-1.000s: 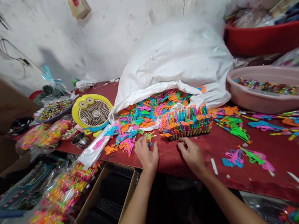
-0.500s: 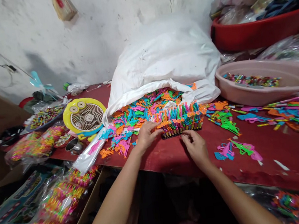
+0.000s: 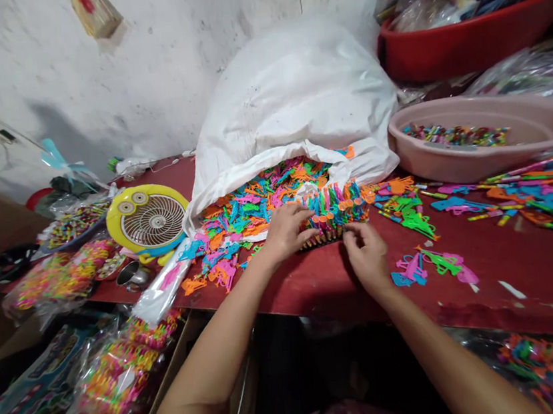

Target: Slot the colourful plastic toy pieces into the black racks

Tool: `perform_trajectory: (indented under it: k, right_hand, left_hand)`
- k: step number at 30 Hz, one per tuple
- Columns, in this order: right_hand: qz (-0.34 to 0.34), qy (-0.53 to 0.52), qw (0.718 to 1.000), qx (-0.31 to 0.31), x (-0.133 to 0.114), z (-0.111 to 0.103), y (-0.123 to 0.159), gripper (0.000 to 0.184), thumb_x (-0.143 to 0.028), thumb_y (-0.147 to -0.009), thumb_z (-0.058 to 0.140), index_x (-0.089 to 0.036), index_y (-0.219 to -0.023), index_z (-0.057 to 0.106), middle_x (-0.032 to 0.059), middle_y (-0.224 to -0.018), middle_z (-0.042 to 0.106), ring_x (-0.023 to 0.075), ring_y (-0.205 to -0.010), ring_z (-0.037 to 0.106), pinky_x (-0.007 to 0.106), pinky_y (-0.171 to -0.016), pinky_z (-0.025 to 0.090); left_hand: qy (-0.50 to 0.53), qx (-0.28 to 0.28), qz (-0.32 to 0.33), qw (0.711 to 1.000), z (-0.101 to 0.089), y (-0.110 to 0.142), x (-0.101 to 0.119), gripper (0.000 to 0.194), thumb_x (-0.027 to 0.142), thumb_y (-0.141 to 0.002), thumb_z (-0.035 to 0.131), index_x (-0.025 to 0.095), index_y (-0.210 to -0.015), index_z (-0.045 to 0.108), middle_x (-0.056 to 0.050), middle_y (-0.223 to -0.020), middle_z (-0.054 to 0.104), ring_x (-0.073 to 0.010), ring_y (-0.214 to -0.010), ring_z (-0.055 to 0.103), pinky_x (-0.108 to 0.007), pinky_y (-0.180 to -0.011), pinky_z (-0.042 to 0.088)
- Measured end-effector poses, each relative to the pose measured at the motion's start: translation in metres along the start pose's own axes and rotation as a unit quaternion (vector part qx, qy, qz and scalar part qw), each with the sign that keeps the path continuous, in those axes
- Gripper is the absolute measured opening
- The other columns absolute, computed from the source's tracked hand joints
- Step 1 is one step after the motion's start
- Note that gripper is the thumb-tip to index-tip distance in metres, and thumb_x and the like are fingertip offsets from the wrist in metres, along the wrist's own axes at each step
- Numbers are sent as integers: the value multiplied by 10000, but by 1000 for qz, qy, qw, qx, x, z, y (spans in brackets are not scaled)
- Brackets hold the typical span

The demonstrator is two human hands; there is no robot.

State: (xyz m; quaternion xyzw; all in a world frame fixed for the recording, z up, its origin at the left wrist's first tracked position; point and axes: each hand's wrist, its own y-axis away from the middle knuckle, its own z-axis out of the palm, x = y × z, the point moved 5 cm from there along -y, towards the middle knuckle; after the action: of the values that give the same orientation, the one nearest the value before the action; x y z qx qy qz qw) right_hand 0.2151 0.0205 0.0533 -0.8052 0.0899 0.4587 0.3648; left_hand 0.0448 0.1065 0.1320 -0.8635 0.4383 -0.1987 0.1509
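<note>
A dark rack [image 3: 322,242] stands at the table's front, filled with upright rows of small coloured plastic toys [image 3: 340,207] with orange round parts along them. My left hand [image 3: 287,231] is around the rack's left end, fingers over the toys and thumb at the front. At the front right, the fingers of my right hand [image 3: 367,253] are curled together against the lower edge; whatever is between them is hidden. Behind the rack, a heap of loose flat plastic pieces [image 3: 247,214] in orange, blue, pink and green spills from a big white sack [image 3: 287,91].
On the left are a yellow fan [image 3: 157,218], a metal cup [image 3: 132,276] and bagged coloured pieces [image 3: 120,374]. A pink basin [image 3: 478,165] stands on the right, below a red basin [image 3: 478,44]. Loose pieces [image 3: 447,263] lie on the red table [image 3: 505,266].
My left hand has moved right and further over the toys at the rack's left end. My right hand has shifted slightly right along its front. The view has tilted and shifted a little.
</note>
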Motion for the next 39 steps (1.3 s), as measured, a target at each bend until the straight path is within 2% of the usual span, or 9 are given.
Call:
perform_trajectory:
  k: [2,4,8,12,24,31,33,36,39]
  right_hand:
    - [-53,38,996,64,-8,-23,-16,251,-302,-894,514,-180,-1044,674,102,-987,646,220,-888,600,374,-828,501]
    - [-92,66,989,91,-10,-37,-35,292,-256,-864,541,-196,-1125,660,122,-1105,630,264,-1064,578,447,-962,469]
    - [-110,33,993,6,9,-33,-65,550,-144,-772,518,-223,-1313,579,105,-1296,587,267,-1239,520,487,-1093,393]
    - [-88,-17,994,-61,26,-19,-72,683,-126,-722,511,-234,-1396,520,85,-1394,545,240,-1306,492,459,-1134,367]
    - [-116,56,991,-48,18,-10,-65,715,-75,-706,487,-233,-1403,530,85,-1358,558,262,-1285,486,463,-1129,372]
    - [-23,36,999,0,37,-11,-39,884,-182,-740,587,-197,-1557,251,132,-1538,365,297,-1423,347,511,-1177,298]
    - [19,36,999,26,45,-9,-23,858,-234,-761,610,-179,-1546,269,153,-1512,390,314,-1402,375,529,-1156,323]
    - [43,30,999,16,52,1,-4,786,-309,-784,621,-141,-1501,346,179,-1439,458,324,-1354,428,532,-1129,358]
    - [42,40,998,20,53,11,3,819,-370,-791,630,-109,-1505,324,209,-1493,395,342,-1409,357,544,-1158,313]
  left_hand:
    - [-18,-52,1,998,8,-15,0,308,389,-892,668,186,-1119,714,-103,-1095,716,-256,-1049,632,-365,-912,442]
    - [-27,-94,6,995,13,-24,0,270,390,-922,622,187,-1060,733,-91,-1005,734,-237,-971,648,-333,-860,443]
    - [-15,-133,23,991,11,-32,1,289,405,-952,563,184,-955,748,-69,-898,736,-195,-849,646,-279,-768,428]
    - [-21,-161,33,986,9,-39,2,293,417,-935,584,179,-901,752,-57,-833,721,-183,-782,637,-267,-703,404]
    - [-46,-179,89,979,21,-47,5,384,483,-960,517,175,-864,725,-76,-874,724,-207,-853,635,-294,-759,403]
    - [-54,-169,33,984,20,-42,0,339,475,-936,566,160,-902,683,-85,-906,695,-227,-900,599,-300,-774,414]
    - [-25,-159,11,987,18,-40,-2,309,452,-912,620,154,-967,678,-79,-942,696,-217,-902,603,-294,-784,426]
    - [18,-139,-17,990,15,-36,-3,324,419,-868,694,167,-1071,661,-63,-1005,697,-205,-935,609,-285,-814,441]
    - [-3,-141,-36,989,15,-33,2,271,416,-881,674,173,-1001,682,-57,-941,700,-213,-922,608,-301,-825,444]
